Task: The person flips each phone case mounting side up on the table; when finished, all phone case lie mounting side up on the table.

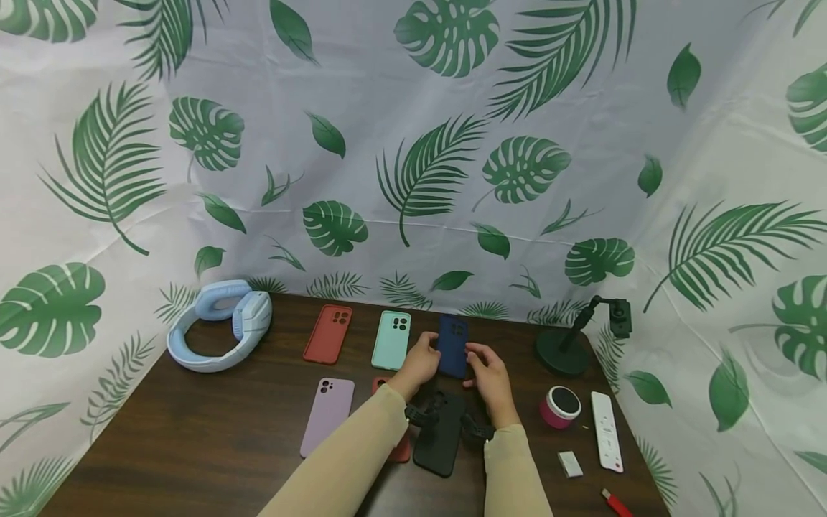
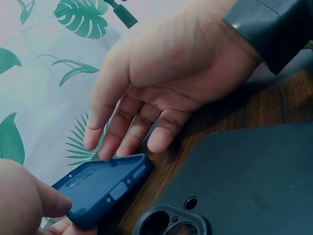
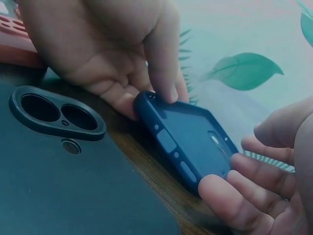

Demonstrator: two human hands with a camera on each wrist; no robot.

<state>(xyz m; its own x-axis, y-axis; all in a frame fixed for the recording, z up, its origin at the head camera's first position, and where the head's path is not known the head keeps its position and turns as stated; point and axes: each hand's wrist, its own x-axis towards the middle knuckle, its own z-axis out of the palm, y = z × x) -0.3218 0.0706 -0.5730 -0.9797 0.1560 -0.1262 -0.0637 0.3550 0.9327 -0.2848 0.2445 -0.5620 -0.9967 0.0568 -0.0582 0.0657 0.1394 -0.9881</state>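
Observation:
My left hand (image 1: pixel 418 365) pinches one edge of a dark blue phone case (image 1: pixel 452 345) at the back of the table, its thumb on the inside in the right wrist view. Tilted, the blue case (image 3: pixel 183 132) shows its inner side and a cutout edge. The right hand (image 1: pixel 494 384) is at the opposite edge, fingers relaxed and slightly bent, fingertips at or very near the rim. Nearer the body, a black phone case (image 1: pixel 439 441) lies under the wrists, and a red case (image 1: pixel 400 451) is partly hidden by the left forearm.
Left of the hands lie a mint case (image 1: pixel 390 341), another red case (image 1: pixel 327 334), a lilac case (image 1: pixel 328 416) and blue headphones (image 1: pixel 222 352). To the right are a black stand (image 1: pixel 563 350), a pink jar (image 1: pixel 559 408), a white remote (image 1: pixel 606 431), a small white block (image 1: pixel 570 464) and a red USB stick (image 1: pixel 617 502).

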